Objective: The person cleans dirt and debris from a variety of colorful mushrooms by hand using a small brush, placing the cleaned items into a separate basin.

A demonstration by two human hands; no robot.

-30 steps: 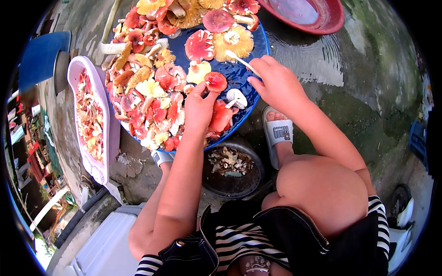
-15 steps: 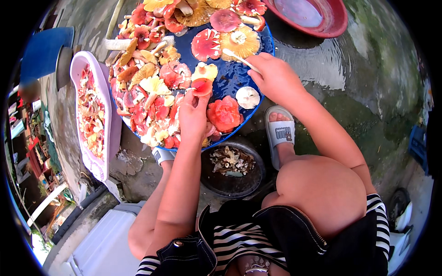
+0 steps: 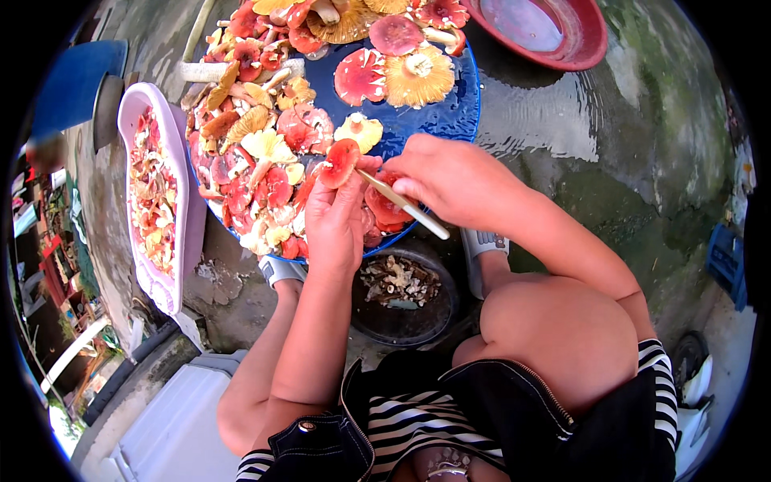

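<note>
Blue tray point(image 3: 443, 122) lies bare near right edge; left fingers point(image 3: 350, 195) pinch red mushroom point(image 3: 339, 163), right fingers point(image 3: 408, 164) grip slim tool point(image 3: 422, 215).

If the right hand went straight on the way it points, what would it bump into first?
Probably the left hand, with the red mushroom it holds, though depth is hard to judge in this view.

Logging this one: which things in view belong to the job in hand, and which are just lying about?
Likely part of the job:
red mushroom, in the left hand
pale-handled tool, in the right hand
other mushrooms
blue tray under them
dark basin of scraps
pink tub (less sure)

Probably just lying about:
red basin
blue crate
white box
</note>
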